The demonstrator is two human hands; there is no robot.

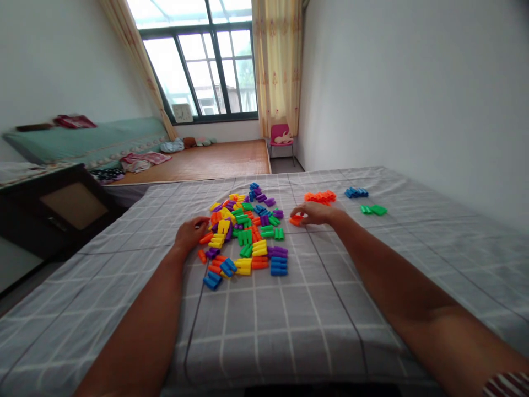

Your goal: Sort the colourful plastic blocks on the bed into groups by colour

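Several plastic pieces in yellow, green, purple, blue and orange form a loose pile [244, 237] on the grey checked cloth. At the pile's left edge is my left hand [193, 231], its fingers curled beside the orange and yellow pieces; whether it grips one is hidden. My right hand [312, 213], right of the pile, has thumb and fingers closed on an orange piece [296, 220] at the cloth. Just beyond that hand lies a group of orange pieces [321, 196]. Farther right are a blue group [356, 192] and some green pieces [373, 210].
The checked cloth [256, 331] covers the surface before me. Beyond it stands a low bed with a brown mat [215, 160], and a pink chair [281, 138] near the curtain. A dark cabinet [61, 212] is at the left; a white wall [405, 88] runs along the right.
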